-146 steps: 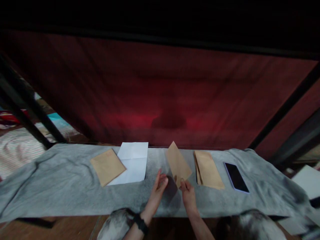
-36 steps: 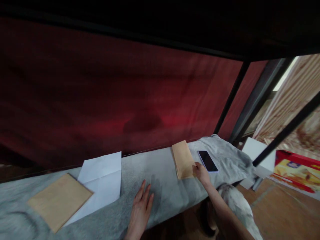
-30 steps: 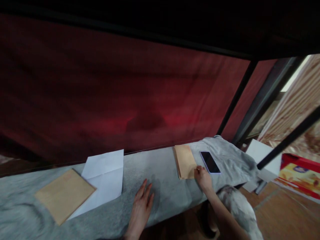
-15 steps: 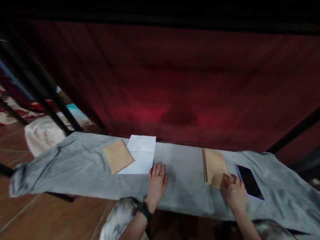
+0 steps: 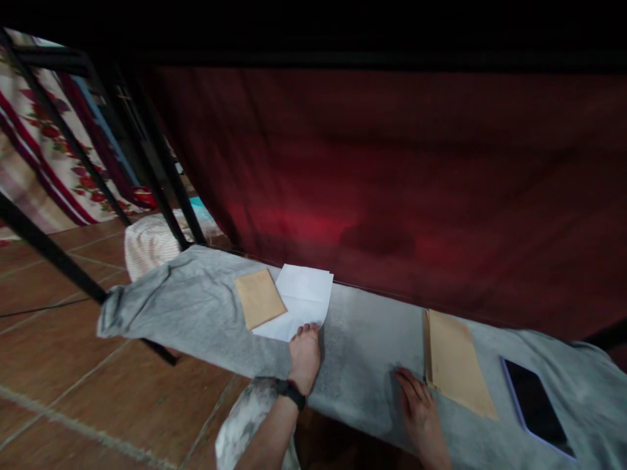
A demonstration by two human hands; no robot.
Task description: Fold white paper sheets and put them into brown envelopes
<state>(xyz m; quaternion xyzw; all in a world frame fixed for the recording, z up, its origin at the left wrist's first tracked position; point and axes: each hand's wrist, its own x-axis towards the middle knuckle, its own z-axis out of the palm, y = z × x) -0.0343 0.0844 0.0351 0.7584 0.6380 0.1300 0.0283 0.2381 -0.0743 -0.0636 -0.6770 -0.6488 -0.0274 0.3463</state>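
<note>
Left hand: The left hand (image 5: 304, 352) is just below the frame's center, fingers curled at the near right corner of the white paper; whether they pinch it cannot be told.
White paper: The creased white paper (image 5: 306, 294) lies at frame center, its right edge slightly bent.
Brown paper piece: The brown paper piece (image 5: 260, 299), left of center, overlaps the white paper's left side.
Right hand: The right hand (image 5: 420, 412), lower right of center, has its fingers extended and holds nothing visible.
Brown paper stack: The brown paper stack (image 5: 458, 365) lies at lower right, just beside the right hand.
Phone: The phone (image 5: 536, 408) lies screen up in the lower right corner area.
Support surface: A gray cloth (image 5: 369, 339) lies beneath all papers and the phone.
</note>
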